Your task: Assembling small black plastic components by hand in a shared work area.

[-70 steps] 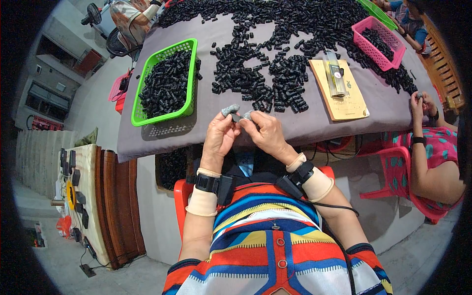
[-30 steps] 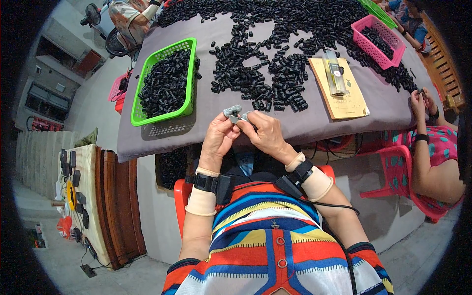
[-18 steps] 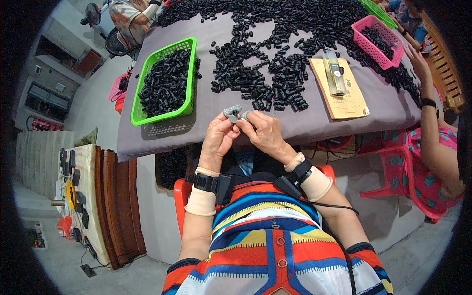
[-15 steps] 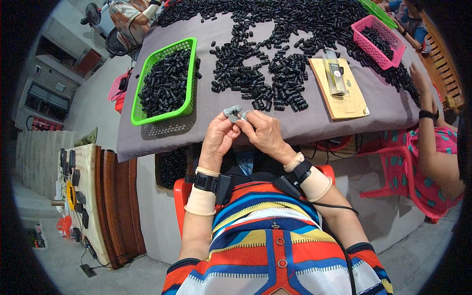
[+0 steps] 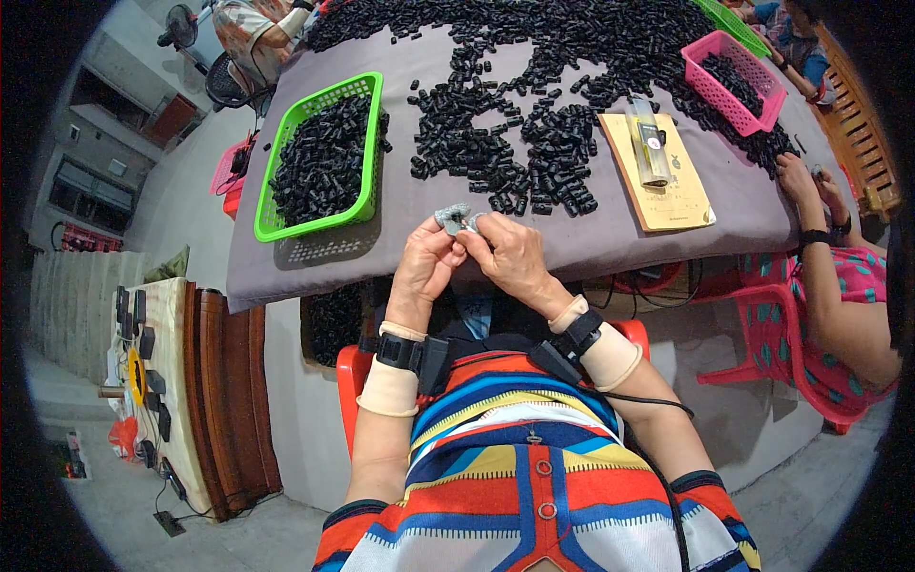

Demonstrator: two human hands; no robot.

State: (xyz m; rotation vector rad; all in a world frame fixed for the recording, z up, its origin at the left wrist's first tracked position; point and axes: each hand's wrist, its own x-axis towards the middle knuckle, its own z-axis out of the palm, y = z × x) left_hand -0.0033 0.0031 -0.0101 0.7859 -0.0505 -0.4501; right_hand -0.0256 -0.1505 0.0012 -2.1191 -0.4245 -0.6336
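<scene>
Over the table's near edge, left hand (image 5: 424, 272) and right hand (image 5: 510, 259) pinch a small grey part (image 5: 452, 218), green basket (image 5: 276, 224) well filled, black pieces (image 5: 534, 157) aplenty remaining.

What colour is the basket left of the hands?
Green basket, clearest in the head view.

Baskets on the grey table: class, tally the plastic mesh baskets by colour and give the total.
Green plastic mesh baskets: 2, a large one at the left, full of small black parts, and another's corner at the far edge.
Pink plastic mesh basket: 1
Total: 3
</scene>
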